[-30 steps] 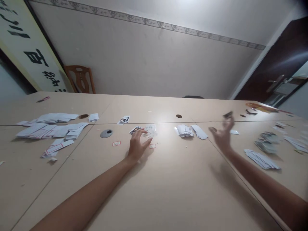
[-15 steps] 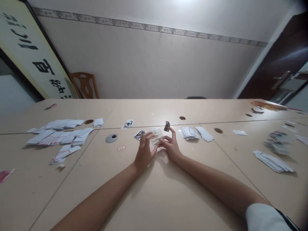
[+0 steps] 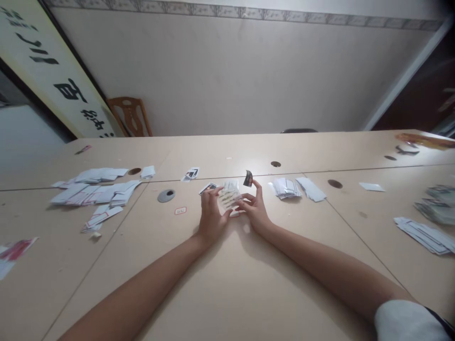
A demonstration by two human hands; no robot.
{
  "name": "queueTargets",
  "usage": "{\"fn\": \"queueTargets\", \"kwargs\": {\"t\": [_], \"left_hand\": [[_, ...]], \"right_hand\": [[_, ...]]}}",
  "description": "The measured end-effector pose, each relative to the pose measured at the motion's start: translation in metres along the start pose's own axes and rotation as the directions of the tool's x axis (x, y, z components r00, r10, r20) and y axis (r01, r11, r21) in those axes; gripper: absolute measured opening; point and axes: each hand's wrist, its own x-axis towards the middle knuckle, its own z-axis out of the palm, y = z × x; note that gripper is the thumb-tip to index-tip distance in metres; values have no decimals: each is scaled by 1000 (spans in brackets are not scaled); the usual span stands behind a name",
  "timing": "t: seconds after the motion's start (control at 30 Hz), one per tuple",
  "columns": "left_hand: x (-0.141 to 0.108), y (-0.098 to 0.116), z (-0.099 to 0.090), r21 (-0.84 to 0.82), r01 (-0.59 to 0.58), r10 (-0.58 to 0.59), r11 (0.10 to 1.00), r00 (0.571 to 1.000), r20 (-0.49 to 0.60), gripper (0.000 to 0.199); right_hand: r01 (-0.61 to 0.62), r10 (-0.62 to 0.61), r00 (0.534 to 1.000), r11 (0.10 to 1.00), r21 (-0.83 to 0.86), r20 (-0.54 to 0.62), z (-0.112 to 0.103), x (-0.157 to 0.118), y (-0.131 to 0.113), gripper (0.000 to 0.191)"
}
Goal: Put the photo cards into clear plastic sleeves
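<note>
Both my hands hold a small clear packet [image 3: 229, 193] with pale yellowish strips in it, a little above the table. My left hand [image 3: 213, 210] pinches its left side with thumb and fingers. My right hand [image 3: 255, 208] grips its right edge, fingers closed. A small dark printed card [image 3: 248, 178] stands up at the tip of my right index finger; how it is held is hard to make out. Just beyond my left hand lies another dark picture card [image 3: 208, 188], partly hidden by the fingers. A small red-bordered label [image 3: 180, 210] lies to the left.
White paper slips [image 3: 95, 189] are heaped on the left. White card stacks [image 3: 286, 188] lie right of my hands, with more slips [image 3: 423, 234] and clear packets [image 3: 435, 203] at far right. Picture cards [image 3: 191, 174] lie farther back. The table has cable holes [image 3: 166, 195].
The view has tilted down and shifted slightly. The packet is turned flatter toward me, showing more of its face. Both hands still hold it, and the dark card remains at my right fingertip.
</note>
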Motion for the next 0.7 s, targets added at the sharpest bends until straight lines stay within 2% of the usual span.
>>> {"fn": "queueTargets", "kwargs": {"t": [0.13, 0.23, 0.3, 0.4, 0.53, 0.6, 0.7], "left_hand": [[2, 0, 0, 32, 53, -54, 998, 998, 28, 62], [2, 2, -1, -27, 91, -90, 995, 995, 47, 63], [3, 2, -3, -93, 115, -109, 989, 992, 68, 61], [5, -1, -5, -236, 182, -146, 954, 976, 160, 55], [11, -9, -8, -473, 311, -175, 825, 935, 309, 46], [13, -10, -10, -510, 320, -156, 798, 928, 339, 42], [14, -10, -11, -460, 256, -106, 850, 939, 326, 41]], "right_hand": [[2, -2, 1000, 1000, 8, -8, -1, 0, -1, 88], [-14, 14, 1000, 1000, 5, -18, -2, -1, -2, 89], [-29, 29, 999, 1000, 3, -27, -2, -1, -3, 90], [-69, 70, 997, 997, 38, -41, -2, 0, -2, 84], [-156, 157, 988, 983, 96, -9, -3, 4, 0, 62], [-167, 166, 986, 982, 90, 25, -3, 5, 0, 61], [-192, 183, 979, 977, 98, 89, -2, 4, -3, 66]]}}
